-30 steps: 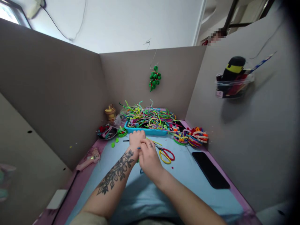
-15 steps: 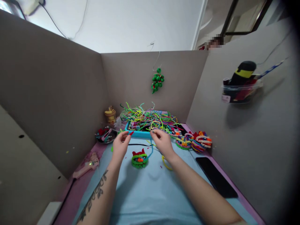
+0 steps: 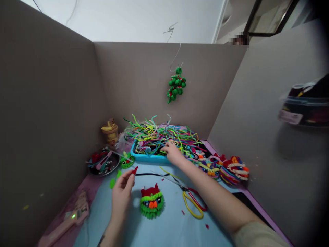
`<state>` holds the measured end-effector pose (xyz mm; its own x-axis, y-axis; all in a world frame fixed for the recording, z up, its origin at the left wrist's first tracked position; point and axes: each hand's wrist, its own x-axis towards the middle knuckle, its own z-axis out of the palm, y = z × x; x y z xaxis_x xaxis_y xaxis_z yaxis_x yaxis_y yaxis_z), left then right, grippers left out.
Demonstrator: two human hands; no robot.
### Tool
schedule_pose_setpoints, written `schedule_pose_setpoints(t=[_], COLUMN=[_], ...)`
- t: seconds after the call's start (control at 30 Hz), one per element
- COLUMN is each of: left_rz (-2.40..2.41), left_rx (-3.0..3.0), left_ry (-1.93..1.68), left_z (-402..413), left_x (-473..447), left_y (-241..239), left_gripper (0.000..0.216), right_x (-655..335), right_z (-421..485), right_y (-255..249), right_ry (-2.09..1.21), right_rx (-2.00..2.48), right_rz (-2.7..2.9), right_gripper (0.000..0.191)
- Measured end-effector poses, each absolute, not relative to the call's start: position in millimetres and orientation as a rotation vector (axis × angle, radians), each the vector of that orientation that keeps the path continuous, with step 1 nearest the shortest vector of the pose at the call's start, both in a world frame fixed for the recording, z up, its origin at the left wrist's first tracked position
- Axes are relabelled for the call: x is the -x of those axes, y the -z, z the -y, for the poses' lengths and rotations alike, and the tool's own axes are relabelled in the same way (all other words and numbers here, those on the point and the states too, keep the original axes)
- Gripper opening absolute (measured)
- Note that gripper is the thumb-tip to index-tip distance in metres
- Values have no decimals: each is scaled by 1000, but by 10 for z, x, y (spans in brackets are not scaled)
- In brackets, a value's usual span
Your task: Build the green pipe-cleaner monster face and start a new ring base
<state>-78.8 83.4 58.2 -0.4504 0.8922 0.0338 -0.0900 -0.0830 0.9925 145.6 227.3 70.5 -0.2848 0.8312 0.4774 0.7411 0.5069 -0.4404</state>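
Note:
My left hand [image 3: 121, 192] hovers over the blue mat, thumb and forefinger pinched on a small red pipe-cleaner piece [image 3: 135, 169]. Just to its right lies a round green and red pipe-cleaner figure [image 3: 151, 202] with an orange beak. My right hand [image 3: 172, 152] reaches forward into the pile of coloured pipe cleaners [image 3: 164, 134] in the blue tray [image 3: 144, 157]; its fingers are curled among the strands, and I cannot make out whether they hold one. Scissors with red and yellow handles [image 3: 191, 201] lie beside my right forearm.
Grey partition walls enclose the desk on three sides. A dark dish of bits [image 3: 103, 164] and a yellow figure [image 3: 110, 130] stand at back left. A pink glue gun [image 3: 67, 222] lies front left. Coiled colourful figures [image 3: 232, 169] sit at right. A green ornament [image 3: 176, 84] hangs above.
My right hand has moved forward from above the mat into the tray's pipe cleaners. My left hand has drawn back toward me with the red piece. The view has shifted closer and lower.

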Motion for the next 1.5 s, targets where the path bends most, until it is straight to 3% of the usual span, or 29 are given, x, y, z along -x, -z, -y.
schedule_pose_setpoints(t=[0.23,0.5,0.8,0.9,1.03,1.2,1.37,1.5], left_rz=[-1404,-1364,-1342,-1348,-1315,-1213,-1044,-951], left_rx=[-815,-702,-646,-698,-773,-890,-1331,-1436], left_ry=[-1482,-1448,-1459,-1467,-1497,-1493,-1222,-1178], left_z=[-830,-864,-902,-934,-944,-767,-688,-912], left_x=[760,848,906,938,885,650,337,135], left_y=[-548,-500,-441,-392,-368,-612,-1138,-1327], left_gripper=[47,50,55,54,47,33,18,20], right_x=[-2018,-2194,-2555,-2724,-2540,-2015,-1794,-1798], right_z=[-2828,-3587,-3365,-3122,-2510,-1654,-1323,-1341], right_y=[-1167,-1377,-1812,-1849,-1746,-1548,-1434,-1390], right_ry=[29,73,398,505,246,-166,-250,-314], right_rx=[1522,1769,1747,1548,1206,1089,1091,1092], right_rz=[1887,1742,1375,1172,1395,1861,1914,1963], right_gripper=[36,16,28,21,15,8,10,11])
